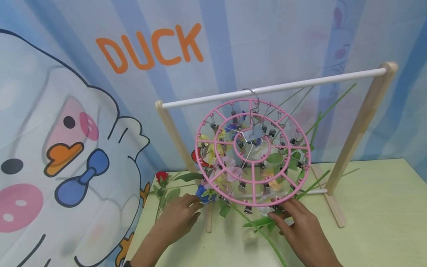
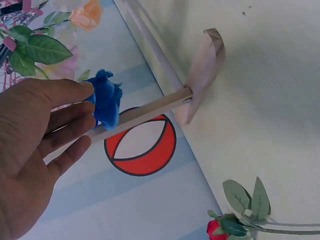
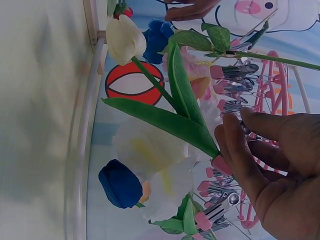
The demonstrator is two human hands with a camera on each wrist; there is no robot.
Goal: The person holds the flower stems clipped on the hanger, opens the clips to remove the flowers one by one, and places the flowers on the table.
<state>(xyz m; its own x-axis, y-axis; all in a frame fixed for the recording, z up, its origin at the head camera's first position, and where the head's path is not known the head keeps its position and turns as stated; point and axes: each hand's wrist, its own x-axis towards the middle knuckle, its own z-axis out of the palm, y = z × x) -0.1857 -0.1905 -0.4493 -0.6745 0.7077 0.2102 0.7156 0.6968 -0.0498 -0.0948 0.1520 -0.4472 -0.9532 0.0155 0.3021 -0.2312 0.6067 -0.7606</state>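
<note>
A pink round clip hanger (image 1: 253,172) hangs by its metal hook, with flowers clipped all around it. My left hand (image 1: 176,218) is at its lower left, fingertips against a blue rose (image 2: 106,97), the fingers fairly straight and slightly spread. At the lower right rim my right hand (image 1: 305,230) pinches a metal clip (image 3: 245,127) between thumb and fingers. From this clip's pink tip hangs a white tulip (image 3: 126,40), head down, with long green leaves (image 3: 160,120). A dark blue tulip (image 3: 120,184) and large white petals (image 3: 150,142) hang beside it.
The hanger's rack has a white top rod (image 1: 300,81) and wooden posts (image 1: 358,126). A red rose (image 1: 162,176) lies on the pale yellow table (image 1: 383,207) at the left. Several green stems (image 1: 333,105) stick out behind the hanger. A cartoon backdrop (image 1: 233,48) stands behind.
</note>
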